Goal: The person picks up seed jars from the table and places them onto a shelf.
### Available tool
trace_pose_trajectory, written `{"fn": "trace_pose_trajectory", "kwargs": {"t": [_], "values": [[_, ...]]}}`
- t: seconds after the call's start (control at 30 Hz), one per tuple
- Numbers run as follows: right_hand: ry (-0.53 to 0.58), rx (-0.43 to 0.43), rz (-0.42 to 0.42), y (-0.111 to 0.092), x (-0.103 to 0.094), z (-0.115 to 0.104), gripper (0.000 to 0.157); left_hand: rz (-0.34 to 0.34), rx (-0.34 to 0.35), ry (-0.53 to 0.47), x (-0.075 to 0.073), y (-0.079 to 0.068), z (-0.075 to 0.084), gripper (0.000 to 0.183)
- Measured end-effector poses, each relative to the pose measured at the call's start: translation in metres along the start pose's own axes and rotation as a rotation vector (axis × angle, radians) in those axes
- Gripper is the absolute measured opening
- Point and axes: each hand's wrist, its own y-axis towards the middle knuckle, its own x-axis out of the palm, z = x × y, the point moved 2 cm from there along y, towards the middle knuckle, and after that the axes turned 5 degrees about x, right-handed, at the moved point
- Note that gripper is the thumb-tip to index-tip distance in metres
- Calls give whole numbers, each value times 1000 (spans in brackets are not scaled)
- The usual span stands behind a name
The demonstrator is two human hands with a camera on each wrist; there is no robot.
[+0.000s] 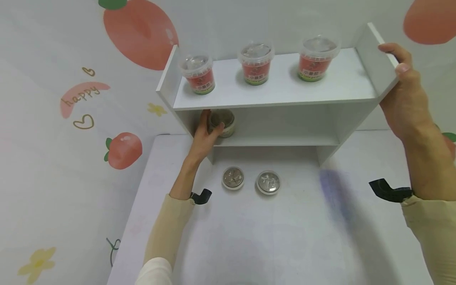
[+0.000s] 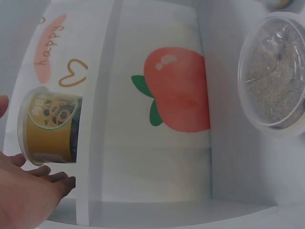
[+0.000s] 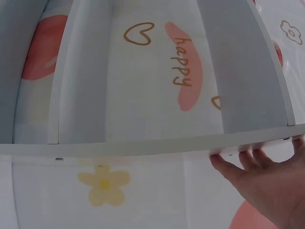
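Note:
My left hand (image 1: 206,136) is at the left end of the middle shelf, around a small yellow-labelled tub (image 2: 50,126) with a clear lid. In the left wrist view its fingers spread just beside the tub, and the thumb lies apart on the other side. The tub (image 1: 225,128) stands upright on that shelf board. My right hand (image 1: 409,99) rests against the right side panel (image 1: 377,67) of the white shelf unit (image 1: 278,102). Its fingertips (image 3: 219,160) touch the panel's outer face, with one finger at the top edge.
Three red-labelled cups (image 1: 256,67) with clear lids stand spaced along the top shelf. Below the unit, two round lidded tubs (image 1: 233,178) sit on the white table (image 1: 256,237). Behind rises a wall covering (image 1: 42,158) printed with fruit, hearts and flowers.

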Motion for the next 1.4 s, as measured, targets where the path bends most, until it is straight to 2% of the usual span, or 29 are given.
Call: {"fn": "trace_pose_trajectory", "kwargs": {"t": [0.13, 0.33, 0.6, 0.9, 1.1, 1.4], "values": [[-3, 1, 3, -1, -1, -1, 61, 29, 57, 11, 1, -3, 5, 67], [14, -4, -3, -1, -2, 0, 59, 69, 167, 8, 1, -19, 10, 68], [20, -6, 3, 1, -2, 2, 59, 101, 242, 42, 2, -34, 17, 70], [-25, 3, 2, -1, 0, -1, 58, 218, 366, 127, 3, -49, 18, 55], [-4, -3, 5, 0, 0, 1, 58, 265, 425, 153, 5, -59, 15, 53], [-3, -12, 9, 0, -2, 1, 59, 298, 439, 94, 14, -77, 0, 42]]}}
